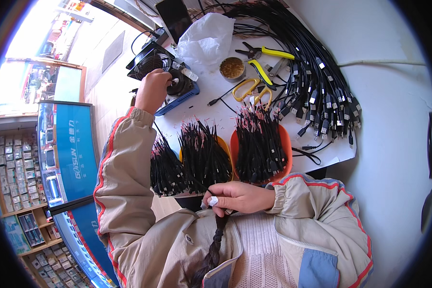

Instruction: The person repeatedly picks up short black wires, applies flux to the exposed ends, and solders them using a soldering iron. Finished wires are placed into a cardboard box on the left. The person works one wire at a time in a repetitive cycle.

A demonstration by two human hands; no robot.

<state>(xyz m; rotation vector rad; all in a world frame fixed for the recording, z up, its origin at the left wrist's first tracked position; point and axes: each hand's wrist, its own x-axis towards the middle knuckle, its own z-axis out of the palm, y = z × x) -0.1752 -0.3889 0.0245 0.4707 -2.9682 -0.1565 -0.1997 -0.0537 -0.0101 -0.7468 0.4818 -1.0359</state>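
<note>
My right hand (242, 197) is curled, with a thin black cord (208, 190) pinched in its fingers, between my chest and the near side of the table (333, 152). My left hand (154, 89) reaches far over to the blue box (180, 100); its fingers are bent down at the top of it, and I can't tell if they grip something. The box stands near the table's left side, with a black fan (151, 62) just behind it. Past that side there is light floor (101, 86). Along the near edge, three bunches of short cords stand in a row: the left bunch (167, 173), one in the yellow tub (222, 143) and one in the orange tub (289, 153). They fill most of the near edge, but the near right corner has some bare white top. There is more bare top between the box and the tubs. A big pile (321, 91) of long cords runs down the right side, its plugs close to the edge. Pliers (261, 73), scissors (245, 90) and a round tin (233, 69) sit in the middle, by a white bag (207, 38). A pale wall (389, 120) is close on my right. Full shelves (21, 173) stand far off on my left.
</note>
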